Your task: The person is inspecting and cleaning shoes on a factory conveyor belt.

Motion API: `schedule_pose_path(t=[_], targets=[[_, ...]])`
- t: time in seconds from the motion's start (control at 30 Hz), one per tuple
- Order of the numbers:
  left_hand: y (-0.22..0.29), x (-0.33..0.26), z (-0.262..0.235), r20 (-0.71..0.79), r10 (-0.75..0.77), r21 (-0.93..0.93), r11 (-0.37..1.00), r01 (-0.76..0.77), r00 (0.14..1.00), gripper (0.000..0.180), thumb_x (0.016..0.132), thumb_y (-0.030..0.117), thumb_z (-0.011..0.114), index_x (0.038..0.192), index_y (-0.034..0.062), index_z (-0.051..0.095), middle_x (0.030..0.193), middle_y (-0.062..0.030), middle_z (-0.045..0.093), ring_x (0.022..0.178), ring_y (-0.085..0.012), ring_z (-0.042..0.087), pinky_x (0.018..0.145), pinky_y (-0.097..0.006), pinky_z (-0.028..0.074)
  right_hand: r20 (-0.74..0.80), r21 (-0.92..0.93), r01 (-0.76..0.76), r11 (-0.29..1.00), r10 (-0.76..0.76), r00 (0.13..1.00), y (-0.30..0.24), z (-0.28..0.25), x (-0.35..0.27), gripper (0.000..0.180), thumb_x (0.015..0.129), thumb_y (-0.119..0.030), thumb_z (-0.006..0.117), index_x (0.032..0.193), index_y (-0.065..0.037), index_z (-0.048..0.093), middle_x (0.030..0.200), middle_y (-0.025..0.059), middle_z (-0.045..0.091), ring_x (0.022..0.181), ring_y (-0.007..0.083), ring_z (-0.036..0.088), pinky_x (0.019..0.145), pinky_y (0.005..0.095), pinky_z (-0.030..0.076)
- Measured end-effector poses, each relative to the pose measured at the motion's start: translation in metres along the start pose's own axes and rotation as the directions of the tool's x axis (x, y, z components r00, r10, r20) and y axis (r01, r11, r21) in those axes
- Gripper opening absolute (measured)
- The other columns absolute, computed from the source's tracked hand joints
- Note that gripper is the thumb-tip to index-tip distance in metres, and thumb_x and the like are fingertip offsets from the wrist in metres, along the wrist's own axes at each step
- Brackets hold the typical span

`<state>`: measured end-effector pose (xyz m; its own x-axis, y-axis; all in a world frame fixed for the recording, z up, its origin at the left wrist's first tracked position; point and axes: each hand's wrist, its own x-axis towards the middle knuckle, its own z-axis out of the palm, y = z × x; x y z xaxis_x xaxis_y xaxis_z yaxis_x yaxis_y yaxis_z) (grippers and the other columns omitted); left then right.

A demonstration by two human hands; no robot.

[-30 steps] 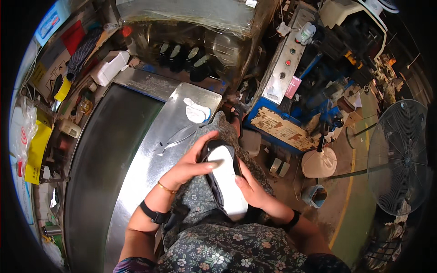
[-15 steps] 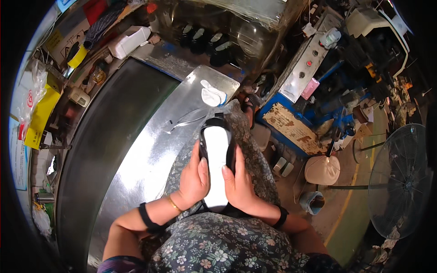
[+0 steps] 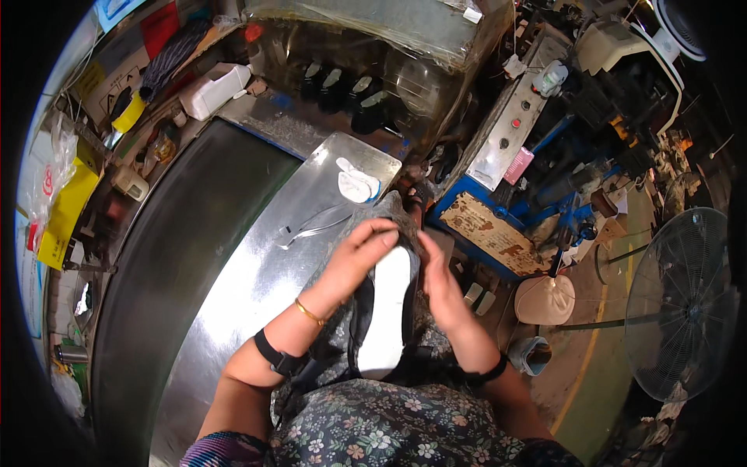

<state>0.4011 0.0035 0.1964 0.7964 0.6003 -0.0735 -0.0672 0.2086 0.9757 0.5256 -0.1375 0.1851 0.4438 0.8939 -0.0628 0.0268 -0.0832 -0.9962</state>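
Observation:
A black shoe (image 3: pixel 363 323) lies across my lap, its white sole-shaped face (image 3: pixel 384 323) turned up and its far end tilted slightly to the right. My left hand (image 3: pixel 364 247) is closed at the far end, thumb and fingers together over the black edge there. Beside the far right edge, my right hand (image 3: pixel 445 292) is slightly blurred, with its fingers stretched out along the shoe. What lies under the left fingertips is hidden. On the metal table to the left are white sole-shaped pieces (image 3: pixel 358 184) and thin clear strips (image 3: pixel 320 224).
A dark conveyor belt (image 3: pixel 187 226) runs along the left of the shiny metal table (image 3: pixel 233 288). Several black shoes (image 3: pixel 366 109) stand at the back. A blue machine with a button panel (image 3: pixel 513 132), a beige stool (image 3: pixel 545 300) and a large fan (image 3: pixel 692 311) are to the right.
Both hands have moved from the shoe's sides toward its far end, the left one going over the edge. The shoe's far end has shifted right, and the view has shifted slightly.

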Motion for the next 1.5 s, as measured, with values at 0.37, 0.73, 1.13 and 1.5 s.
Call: schedule_pose_path(t=[0.37,0.73,1.13,1.5], targets=[[-0.025,0.003,-0.006,0.106,0.137,-0.018,0.991,-0.135,0.985,0.042,0.097,0.027,0.055,0.132,0.0038,0.051,0.138,-0.0117,0.048,0.136,-0.0241,0.035,0.116,-0.038,0.018,0.12,-0.125,0.234,0.964,-0.22,0.968,-0.022,0.016,0.04,0.025,0.1,-0.008,0.045,0.122,-0.001,0.055,0.128,0.0111,0.055,0.124,0.0209,0.049,0.106,0.0327,0.035],[-0.004,0.009,-0.006,0.156,0.093,0.064,0.993,-0.104,0.983,0.039,0.096,0.018,0.057,0.131,0.0034,0.05,0.13,-0.0082,0.05,0.125,-0.0174,0.044,0.106,-0.029,0.032,0.117,0.031,0.201,0.979,-0.203,0.972,-0.013,0.007,0.031,0.041,0.099,-0.006,0.044,0.14,-0.001,0.042,0.142,0.0116,0.045,0.133,0.0203,0.04,0.111,0.0326,0.029],[0.086,-0.038,-0.124,-0.012,-0.69,-0.041,0.723,0.69,0.723,0.039,0.092,0.037,0.065,0.108,0.001,0.065,0.099,-0.0088,0.07,0.088,-0.0197,0.067,0.082,-0.032,0.055,0.692,-0.08,0.727,0.682,-0.487,0.533,-0.052,0.084,0.01,0.045,0.079,-0.027,0.075,0.12,-0.011,0.065,0.147,0.0102,0.043,0.144,0.0401,0.019,0.111,0.0455,0.032],[0.12,-0.069,-0.177,-0.315,-0.252,-0.088,0.968,0.236,0.915,0.02,0.074,0.004,0.069,0.092,0.0012,0.062,0.087,-0.0061,0.067,0.076,-0.0142,0.065,0.071,-0.026,0.054,0.114,0.146,0.13,0.981,-0.147,0.983,0.04,0.043,0.052,0.018,0.093,-0.005,0.06,0.109,0.002,0.065,0.098,0.0086,0.071,0.089,0.0115,0.067,0.077,0.0249,0.053]])
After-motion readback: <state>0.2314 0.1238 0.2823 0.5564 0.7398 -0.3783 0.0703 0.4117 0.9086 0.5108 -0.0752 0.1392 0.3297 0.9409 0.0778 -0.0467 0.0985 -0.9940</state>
